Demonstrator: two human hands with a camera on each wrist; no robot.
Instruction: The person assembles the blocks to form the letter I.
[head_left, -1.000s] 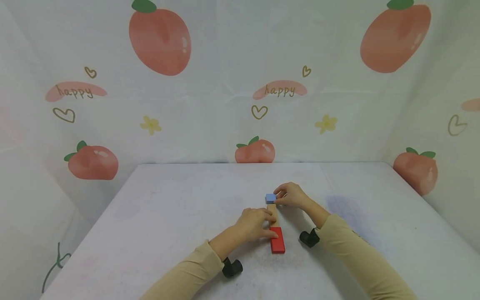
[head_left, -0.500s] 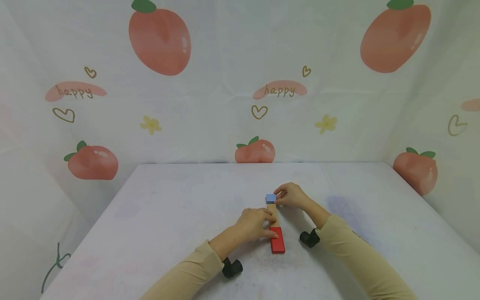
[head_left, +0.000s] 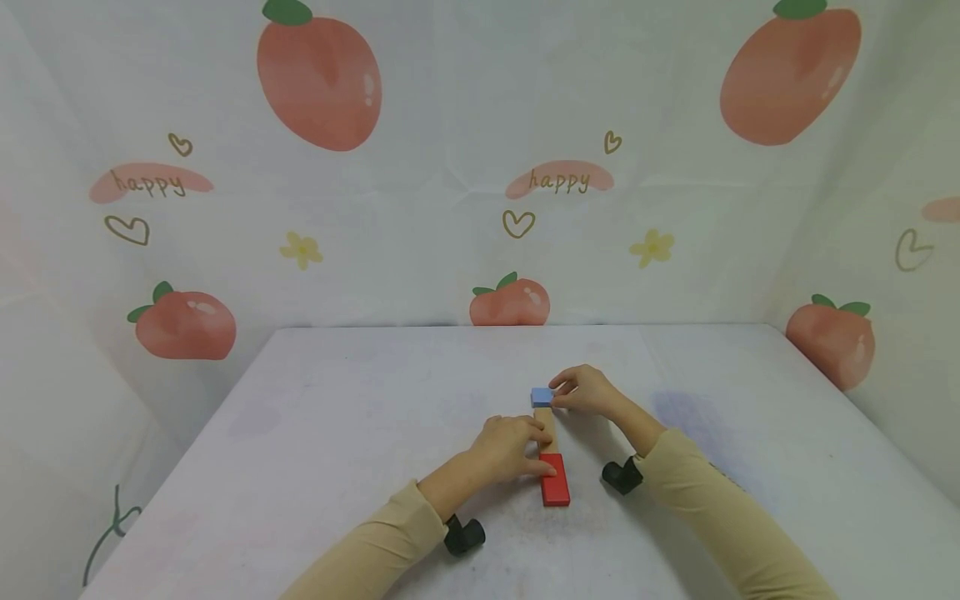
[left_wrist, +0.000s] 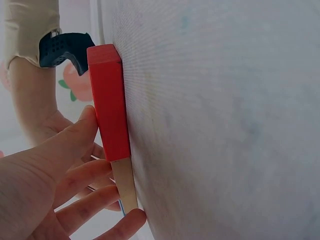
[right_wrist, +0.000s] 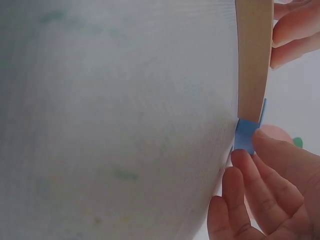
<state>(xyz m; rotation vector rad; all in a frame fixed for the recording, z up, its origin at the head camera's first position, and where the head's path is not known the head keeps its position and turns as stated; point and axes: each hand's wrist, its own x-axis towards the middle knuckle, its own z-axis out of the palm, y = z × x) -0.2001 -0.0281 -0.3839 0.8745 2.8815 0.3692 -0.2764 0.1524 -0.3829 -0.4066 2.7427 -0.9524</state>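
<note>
A red block [head_left: 556, 492], a plain wooden block [head_left: 545, 423] and a small blue block [head_left: 541, 397] lie end to end on the white table, red nearest the body. My left hand [head_left: 504, 450] rests over the red and wooden blocks, its thumb [left_wrist: 86, 120] on the red one and its fairly straight fingers along the wood. At the far end my right hand [head_left: 587, 392] pinches the blue block between thumb [right_wrist: 272, 145] and index finger. In the right wrist view, the blue block meets the wood's end, and a thin blue edge shows beside it.
A black wrist camera [head_left: 465, 537] sits under the left wrist, another black camera [head_left: 622, 477] under the right. Behind the table's back edge [head_left: 390, 327] hangs a white cloth [head_left: 435, 233] printed with red fruit.
My right hand and its wrist camera have shifted very slightly to the right. The left hand and the blocks look the same.
</note>
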